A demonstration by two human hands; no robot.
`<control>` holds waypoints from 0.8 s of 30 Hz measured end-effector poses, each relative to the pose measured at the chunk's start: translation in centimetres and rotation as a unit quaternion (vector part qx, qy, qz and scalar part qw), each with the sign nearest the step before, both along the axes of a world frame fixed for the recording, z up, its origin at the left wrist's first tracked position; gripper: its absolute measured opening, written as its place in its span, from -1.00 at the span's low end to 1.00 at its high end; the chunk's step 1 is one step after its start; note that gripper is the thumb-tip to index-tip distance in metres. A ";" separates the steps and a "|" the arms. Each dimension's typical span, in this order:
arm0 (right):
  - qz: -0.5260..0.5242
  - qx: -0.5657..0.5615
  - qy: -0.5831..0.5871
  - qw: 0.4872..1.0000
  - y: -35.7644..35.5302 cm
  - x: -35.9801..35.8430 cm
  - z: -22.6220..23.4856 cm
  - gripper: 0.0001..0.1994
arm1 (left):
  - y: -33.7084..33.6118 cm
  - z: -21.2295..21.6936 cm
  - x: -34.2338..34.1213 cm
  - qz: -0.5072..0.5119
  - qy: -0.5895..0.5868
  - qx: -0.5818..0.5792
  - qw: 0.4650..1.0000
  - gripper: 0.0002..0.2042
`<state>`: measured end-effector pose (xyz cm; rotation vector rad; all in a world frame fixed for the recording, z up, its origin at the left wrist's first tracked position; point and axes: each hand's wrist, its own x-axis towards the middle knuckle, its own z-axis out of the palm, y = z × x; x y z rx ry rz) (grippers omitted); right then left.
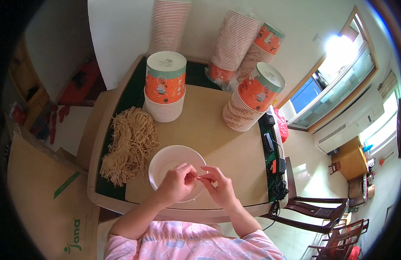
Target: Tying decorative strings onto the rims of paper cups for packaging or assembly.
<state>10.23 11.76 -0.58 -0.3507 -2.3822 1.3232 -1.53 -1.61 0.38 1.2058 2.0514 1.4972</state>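
Note:
Over a white round tub [156, 168] near the table's front edge, my left hand [178, 183] and my right hand [218, 187] meet at the fingertips. Both hands are closed in a pinch. Whatever lies between the fingers is too small to make out. The left hand covers part of the tub's opening, and the right hand hangs over its right rim. Just left of the tub lies a tangled heap of beige cords [129, 145].
Behind the tub stand an orange and green stack of paper tubs [165, 86] and a leaning stack [254, 97]. Bagged white stacks [233, 43] stand at the back. Black adapters and cables [278, 167] line the table's right edge, with a wooden chair [315, 208] beyond.

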 end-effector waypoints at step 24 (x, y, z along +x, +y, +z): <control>0.003 -0.006 0.022 1.000 -0.3 -0.6 -1.2 -0.90 | -0.4 -0.1 -0.2 -0.004 -0.076 -0.017 0.997 -0.86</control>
